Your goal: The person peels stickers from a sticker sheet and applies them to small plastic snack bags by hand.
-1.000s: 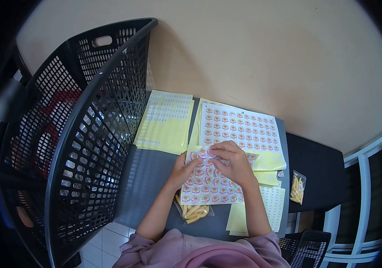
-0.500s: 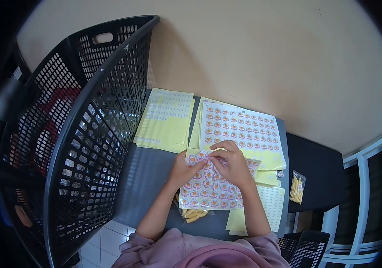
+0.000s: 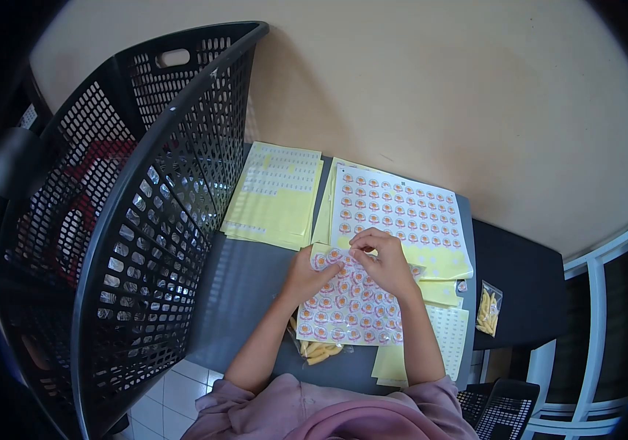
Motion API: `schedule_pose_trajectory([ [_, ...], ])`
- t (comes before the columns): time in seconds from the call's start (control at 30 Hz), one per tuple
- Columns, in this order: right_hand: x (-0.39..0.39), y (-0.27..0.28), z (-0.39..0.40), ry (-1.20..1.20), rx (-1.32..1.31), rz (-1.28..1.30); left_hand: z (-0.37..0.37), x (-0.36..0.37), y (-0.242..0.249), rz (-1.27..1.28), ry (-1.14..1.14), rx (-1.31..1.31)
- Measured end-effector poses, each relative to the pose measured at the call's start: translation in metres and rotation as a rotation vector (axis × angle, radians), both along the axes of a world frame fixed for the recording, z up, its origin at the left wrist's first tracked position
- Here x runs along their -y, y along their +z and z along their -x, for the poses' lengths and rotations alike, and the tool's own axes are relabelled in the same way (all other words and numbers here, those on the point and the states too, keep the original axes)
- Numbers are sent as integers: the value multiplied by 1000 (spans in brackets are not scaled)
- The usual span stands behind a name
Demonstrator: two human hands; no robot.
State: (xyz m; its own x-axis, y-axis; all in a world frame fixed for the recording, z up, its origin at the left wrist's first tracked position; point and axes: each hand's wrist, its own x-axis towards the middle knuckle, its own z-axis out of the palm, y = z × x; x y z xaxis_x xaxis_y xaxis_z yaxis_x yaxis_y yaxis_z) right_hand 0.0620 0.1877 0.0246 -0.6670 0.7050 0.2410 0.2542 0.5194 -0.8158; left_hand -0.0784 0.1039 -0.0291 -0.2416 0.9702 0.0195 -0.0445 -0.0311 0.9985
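My left hand (image 3: 310, 277) grips the upper left edge of a sheet of round stickers (image 3: 351, 312), its thumb lying on top. The stickers are printed in orange and pink. My right hand (image 3: 384, 262) is closed in a pinch just above the sheet's top edge, right of my left thumb. Whatever is between those fingertips is too small to make out. Beneath the sheet's lower edge, a clear bag of yellow snack sticks (image 3: 319, 353) shows in part.
A big black basket (image 3: 174, 176) stands at the left. More sticker sheets (image 3: 395, 213) and yellow backing sheets (image 3: 266, 213) lie toward the wall, with others (image 3: 450, 337) at the right. Another snack bag (image 3: 488, 309) is on the black surface (image 3: 519, 286).
My right fingertips have moved slightly right and up, away from my left thumb. The sheet has shifted a little to the right and lies flatter.
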Motion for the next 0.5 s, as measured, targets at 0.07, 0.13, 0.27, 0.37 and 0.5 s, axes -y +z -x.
schedule_pose_trajectory([
  [0.07, -2, 0, 0, 9, 2, 19, 0, 0, 0, 8, -4, -10],
  [0.13, -4, -1, 0, 14, 3, 40, 0, 0, 1, 14, -11, 20],
  [0.27, -8, -3, 1, -14, -13, 80, 1, -2, -5, 17, 8, -35],
  [0.37, -10, -6, 1, -25, -32, 105, 1, -2, -6, 42, -3, -36],
  [0.5, -10, -6, 2, -42, -12, 127, 1, -2, -6, 54, 3, -56],
])
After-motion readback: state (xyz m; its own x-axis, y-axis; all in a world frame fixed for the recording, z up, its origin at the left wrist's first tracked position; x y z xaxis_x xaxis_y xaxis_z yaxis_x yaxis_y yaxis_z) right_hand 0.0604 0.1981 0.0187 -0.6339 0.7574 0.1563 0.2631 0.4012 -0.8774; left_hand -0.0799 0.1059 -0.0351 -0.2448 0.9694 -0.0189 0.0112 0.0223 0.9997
